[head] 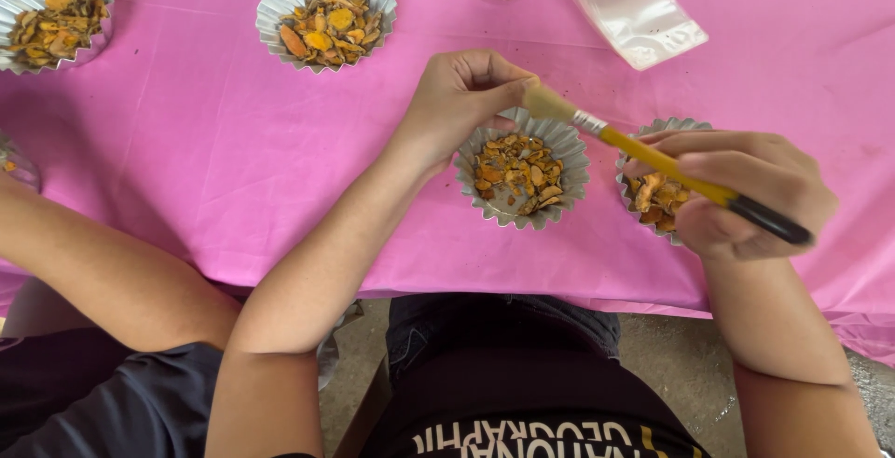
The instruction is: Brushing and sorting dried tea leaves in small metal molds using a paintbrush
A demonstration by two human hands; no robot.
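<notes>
— Gripped how, that paintbrush [653, 155]?

— Right hand [746, 192] is closed round its yellow handle, black end sticking out past the palm, bristles pointing toward the left hand [461, 94].

— And the left one?

— Fingers pinched together right at the bristle tip, above the far rim of the middle foil cup [569, 155]. What they pinch, if anything, I cannot tell.

— What's in the cup?

— Dried orange-brown root slices. Another foil cup [667, 127] sits half hidden under the right hand, both on the pink tablecloth [186, 159].

— Anything else?

— Two more filled cups farther back, a clear plastic bag [629, 6], and another person's forearm [103, 267] at the left.
</notes>
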